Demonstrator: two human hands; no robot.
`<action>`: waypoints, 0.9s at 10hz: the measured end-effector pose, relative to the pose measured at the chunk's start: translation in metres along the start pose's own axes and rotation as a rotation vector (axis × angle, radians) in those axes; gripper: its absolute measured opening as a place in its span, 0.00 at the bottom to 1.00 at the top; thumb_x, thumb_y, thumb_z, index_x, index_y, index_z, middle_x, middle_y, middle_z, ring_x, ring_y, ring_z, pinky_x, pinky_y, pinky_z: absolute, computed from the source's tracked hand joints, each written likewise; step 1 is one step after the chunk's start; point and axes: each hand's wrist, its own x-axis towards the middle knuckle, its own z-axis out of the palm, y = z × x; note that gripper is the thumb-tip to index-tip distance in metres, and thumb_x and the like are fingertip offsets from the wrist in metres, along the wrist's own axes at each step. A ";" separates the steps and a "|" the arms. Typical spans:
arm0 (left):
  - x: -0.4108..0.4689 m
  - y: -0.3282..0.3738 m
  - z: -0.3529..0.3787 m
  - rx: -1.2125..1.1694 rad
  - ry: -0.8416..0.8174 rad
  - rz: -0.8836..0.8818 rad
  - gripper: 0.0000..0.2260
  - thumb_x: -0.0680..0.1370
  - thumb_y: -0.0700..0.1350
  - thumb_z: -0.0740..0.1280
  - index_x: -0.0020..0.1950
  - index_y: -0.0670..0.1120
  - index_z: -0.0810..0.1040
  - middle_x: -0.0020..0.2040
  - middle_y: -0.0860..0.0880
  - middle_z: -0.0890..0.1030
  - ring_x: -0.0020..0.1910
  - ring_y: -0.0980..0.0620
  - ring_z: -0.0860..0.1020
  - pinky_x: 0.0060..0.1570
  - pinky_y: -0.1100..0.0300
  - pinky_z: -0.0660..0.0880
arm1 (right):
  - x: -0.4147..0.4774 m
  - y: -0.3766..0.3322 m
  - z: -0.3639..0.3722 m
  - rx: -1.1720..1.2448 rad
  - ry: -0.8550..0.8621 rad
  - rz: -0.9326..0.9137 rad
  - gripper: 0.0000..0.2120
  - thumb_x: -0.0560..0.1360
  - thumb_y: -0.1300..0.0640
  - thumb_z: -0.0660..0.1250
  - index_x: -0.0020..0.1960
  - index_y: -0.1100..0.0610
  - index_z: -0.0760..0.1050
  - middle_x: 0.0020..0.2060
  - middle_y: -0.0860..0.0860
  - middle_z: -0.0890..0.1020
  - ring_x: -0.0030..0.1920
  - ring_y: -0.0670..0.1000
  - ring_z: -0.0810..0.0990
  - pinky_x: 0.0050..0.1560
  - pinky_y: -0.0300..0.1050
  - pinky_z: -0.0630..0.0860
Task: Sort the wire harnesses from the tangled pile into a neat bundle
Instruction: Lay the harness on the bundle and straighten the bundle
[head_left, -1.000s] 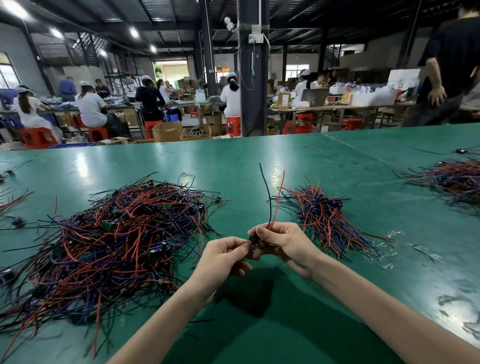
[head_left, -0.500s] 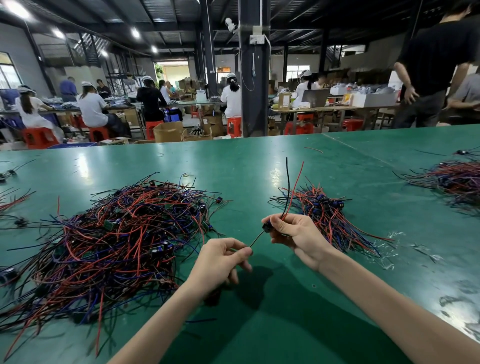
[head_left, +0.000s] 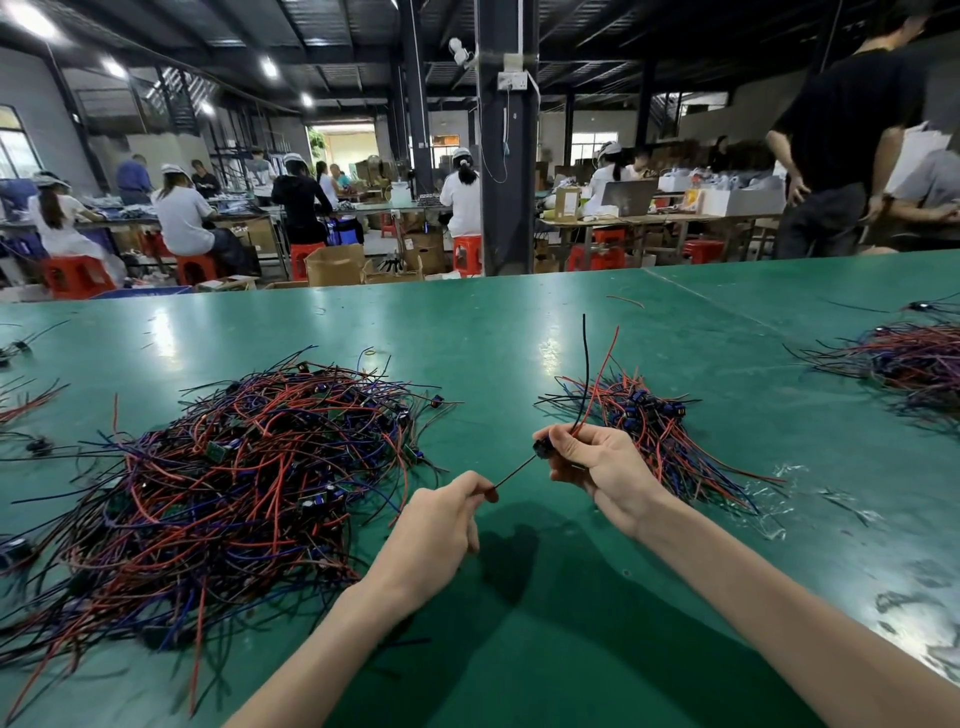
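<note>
On the desk (head_left: 519, 338) we've pulled apart: left hand (head_left: 441, 525) pinches the wire (head_left: 514, 472) taut, right hand (head_left: 602, 467) grips its connector (head_left: 542, 448); bundle (head_left: 660, 421) likely next.

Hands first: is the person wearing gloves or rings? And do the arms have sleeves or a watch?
No gloves. The left hand and the right hand are both bare, and no rings show on the fingers you can see. The left arm and the right arm are bare too: no sleeves, watch or bracelet anywhere in view.
</note>
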 end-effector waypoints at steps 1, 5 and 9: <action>0.000 0.001 0.000 -0.047 -0.007 -0.035 0.11 0.83 0.40 0.55 0.55 0.50 0.76 0.36 0.49 0.82 0.19 0.56 0.68 0.23 0.64 0.69 | -0.001 -0.002 0.000 -0.002 0.010 -0.014 0.08 0.75 0.63 0.65 0.40 0.61 0.81 0.32 0.50 0.82 0.29 0.42 0.77 0.31 0.35 0.77; -0.003 0.002 -0.003 -0.185 0.008 -0.079 0.09 0.81 0.38 0.60 0.47 0.48 0.77 0.37 0.47 0.83 0.19 0.49 0.74 0.24 0.63 0.71 | 0.002 -0.011 -0.004 0.065 0.055 0.017 0.09 0.77 0.63 0.62 0.43 0.63 0.80 0.30 0.50 0.81 0.27 0.43 0.77 0.30 0.36 0.77; -0.003 0.001 -0.001 -0.048 0.033 0.062 0.05 0.79 0.46 0.66 0.43 0.49 0.79 0.29 0.53 0.82 0.20 0.60 0.70 0.28 0.65 0.68 | 0.045 -0.090 -0.062 -0.368 0.109 0.186 0.08 0.79 0.63 0.61 0.46 0.66 0.77 0.33 0.55 0.75 0.29 0.50 0.74 0.23 0.36 0.74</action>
